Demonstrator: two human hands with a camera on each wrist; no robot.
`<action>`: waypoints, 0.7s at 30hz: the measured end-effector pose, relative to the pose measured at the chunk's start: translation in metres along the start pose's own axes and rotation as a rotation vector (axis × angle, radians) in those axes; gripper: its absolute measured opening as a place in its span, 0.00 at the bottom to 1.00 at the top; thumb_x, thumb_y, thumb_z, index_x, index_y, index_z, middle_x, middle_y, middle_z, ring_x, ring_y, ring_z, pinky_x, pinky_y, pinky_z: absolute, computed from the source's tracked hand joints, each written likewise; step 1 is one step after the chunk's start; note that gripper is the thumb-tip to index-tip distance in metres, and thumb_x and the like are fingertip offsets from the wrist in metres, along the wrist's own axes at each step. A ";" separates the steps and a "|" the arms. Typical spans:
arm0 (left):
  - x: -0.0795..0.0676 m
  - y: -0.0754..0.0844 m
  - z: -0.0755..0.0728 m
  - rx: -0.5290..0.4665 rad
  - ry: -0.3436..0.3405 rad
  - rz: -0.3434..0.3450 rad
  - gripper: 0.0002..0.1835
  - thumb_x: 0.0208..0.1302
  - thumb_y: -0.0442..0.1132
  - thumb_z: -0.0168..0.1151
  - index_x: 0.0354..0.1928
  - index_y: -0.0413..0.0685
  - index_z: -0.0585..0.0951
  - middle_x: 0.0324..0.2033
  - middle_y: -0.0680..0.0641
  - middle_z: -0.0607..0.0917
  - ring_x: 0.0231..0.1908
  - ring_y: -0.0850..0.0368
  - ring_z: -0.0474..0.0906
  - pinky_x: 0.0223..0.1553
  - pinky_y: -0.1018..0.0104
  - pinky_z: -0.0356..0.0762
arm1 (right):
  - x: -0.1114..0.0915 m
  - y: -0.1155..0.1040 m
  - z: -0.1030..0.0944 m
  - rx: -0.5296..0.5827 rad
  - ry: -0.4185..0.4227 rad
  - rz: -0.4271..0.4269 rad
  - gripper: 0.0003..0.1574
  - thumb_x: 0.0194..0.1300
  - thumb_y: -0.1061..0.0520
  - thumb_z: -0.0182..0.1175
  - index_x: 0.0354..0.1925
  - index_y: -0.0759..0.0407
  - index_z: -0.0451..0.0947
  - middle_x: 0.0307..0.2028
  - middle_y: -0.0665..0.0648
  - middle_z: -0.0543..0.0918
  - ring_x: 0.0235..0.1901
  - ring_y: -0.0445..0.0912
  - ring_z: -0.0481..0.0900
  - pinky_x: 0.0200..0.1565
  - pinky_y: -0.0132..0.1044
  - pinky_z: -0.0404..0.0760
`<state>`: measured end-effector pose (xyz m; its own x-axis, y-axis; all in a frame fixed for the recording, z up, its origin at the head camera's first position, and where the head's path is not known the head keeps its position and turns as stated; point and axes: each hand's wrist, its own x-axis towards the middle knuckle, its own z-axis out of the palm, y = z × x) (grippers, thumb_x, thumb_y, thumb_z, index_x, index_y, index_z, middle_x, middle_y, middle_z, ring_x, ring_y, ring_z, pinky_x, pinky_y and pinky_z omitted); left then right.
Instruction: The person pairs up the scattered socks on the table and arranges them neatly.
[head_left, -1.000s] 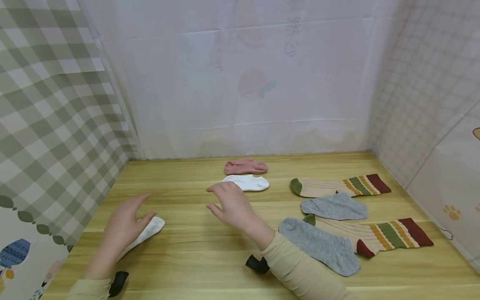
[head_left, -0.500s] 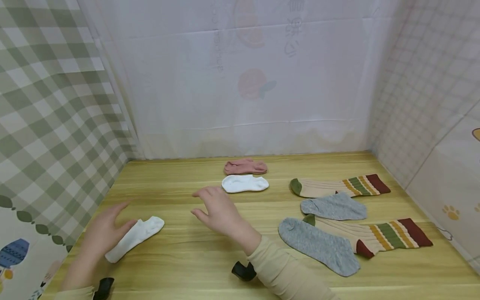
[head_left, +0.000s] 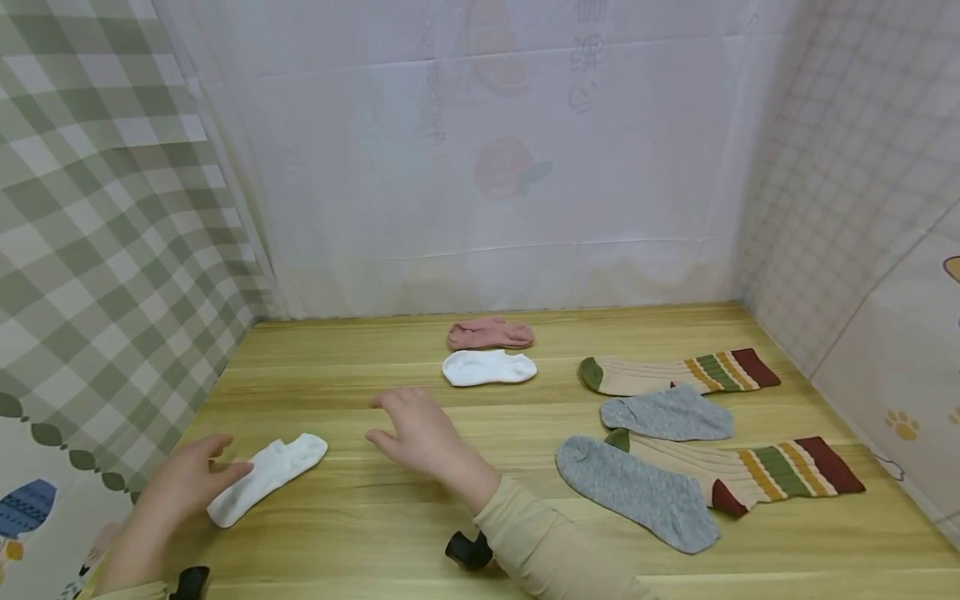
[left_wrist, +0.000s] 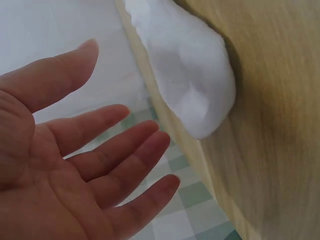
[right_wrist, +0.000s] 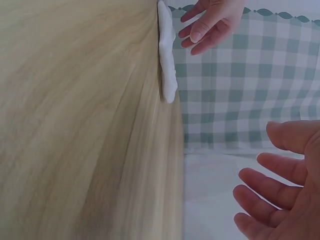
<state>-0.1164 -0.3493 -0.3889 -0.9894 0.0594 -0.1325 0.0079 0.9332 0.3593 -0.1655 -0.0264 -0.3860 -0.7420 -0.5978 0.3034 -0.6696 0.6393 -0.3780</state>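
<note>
A white ankle sock (head_left: pixel 266 482) lies slantwise on the left part of the wooden table. My left hand (head_left: pixel 180 483) hovers beside its left end, fingers spread and loosely bent, holding nothing; in the left wrist view the sock (left_wrist: pixel 195 75) shows past the fingertips, apart from them. Over the middle of the table my right hand (head_left: pixel 423 437) hangs with relaxed fingers and nothing in it. Behind the right hand lies a second white ankle sock (head_left: pixel 489 367), and just beyond that a pink ankle sock (head_left: pixel 491 333).
At the right lie two long beige socks with striped cuffs, one farther back (head_left: pixel 652 377) and one nearer (head_left: pixel 787 475). Two grey socks, a back one (head_left: pixel 667 414) and a front one (head_left: pixel 637 492), overlap them. Cloth walls (head_left: pixel 487 208) enclose the table (head_left: pixel 390 542).
Both hands have moved left and toward the person. The left hand has uncovered more of the left white sock. The back white sock is now fully visible; the socks stay put.
</note>
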 end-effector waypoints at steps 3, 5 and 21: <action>0.001 -0.001 0.000 -0.008 -0.035 -0.026 0.39 0.67 0.52 0.64 0.59 0.18 0.68 0.53 0.22 0.75 0.49 0.28 0.77 0.46 0.39 0.75 | 0.002 -0.002 0.003 0.002 -0.018 0.011 0.23 0.69 0.47 0.63 0.57 0.57 0.78 0.53 0.54 0.82 0.56 0.49 0.76 0.60 0.36 0.71; 0.001 -0.001 0.000 -0.010 -0.049 -0.041 0.38 0.66 0.51 0.65 0.58 0.19 0.70 0.50 0.23 0.78 0.49 0.29 0.77 0.46 0.39 0.74 | 0.004 -0.003 0.005 0.004 -0.024 0.012 0.23 0.68 0.47 0.63 0.56 0.57 0.78 0.53 0.54 0.82 0.56 0.48 0.76 0.59 0.35 0.71; 0.010 -0.017 0.006 -0.079 -0.097 -0.052 0.27 0.60 0.42 0.71 0.49 0.22 0.76 0.39 0.36 0.83 0.43 0.37 0.78 0.44 0.44 0.76 | 0.015 -0.008 0.021 0.035 -0.096 0.019 0.21 0.68 0.48 0.64 0.55 0.57 0.79 0.51 0.52 0.83 0.54 0.46 0.77 0.58 0.33 0.71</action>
<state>-0.1257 -0.3626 -0.4015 -0.9695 0.0495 -0.2399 -0.0580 0.9051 0.4212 -0.1708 -0.0508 -0.3971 -0.7473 -0.6299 0.2115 -0.6523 0.6350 -0.4138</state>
